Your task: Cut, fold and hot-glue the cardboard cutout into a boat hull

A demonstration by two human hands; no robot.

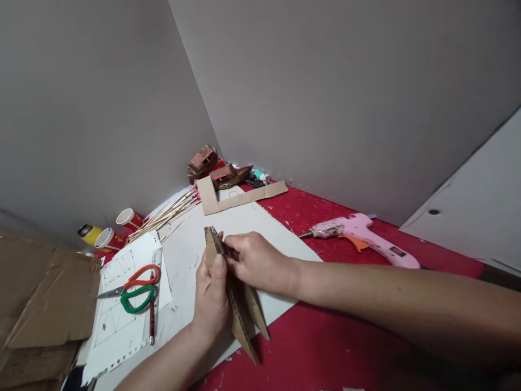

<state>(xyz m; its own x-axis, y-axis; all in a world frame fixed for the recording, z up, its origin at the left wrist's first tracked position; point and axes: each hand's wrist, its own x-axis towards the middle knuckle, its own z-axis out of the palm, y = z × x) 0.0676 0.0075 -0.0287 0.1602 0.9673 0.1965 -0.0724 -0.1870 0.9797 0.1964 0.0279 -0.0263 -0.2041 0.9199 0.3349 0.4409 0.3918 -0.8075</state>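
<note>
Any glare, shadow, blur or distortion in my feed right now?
Head view: the held cardboard, left hand and right hand look fairly sharp; no strong glare on the scissors; the red table darkens below the right forearm, toward the lower right; that forearm looks stretched, perhaps lens distortion.

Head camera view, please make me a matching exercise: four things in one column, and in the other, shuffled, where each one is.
Things:
1. pink plastic glue gun
2. orange-and-green-handled scissors
3. folded brown corrugated cardboard piece
4. L-shaped flat brown cardboard strip

Places:
A. held in the left hand
B. just in front of the reddish-brown model boats
C. on the red tabletop, beyond the right forearm
D. over the white paper with drawn lines

Right pairs: 1-C, 2-D, 3-A, 4-B
</note>
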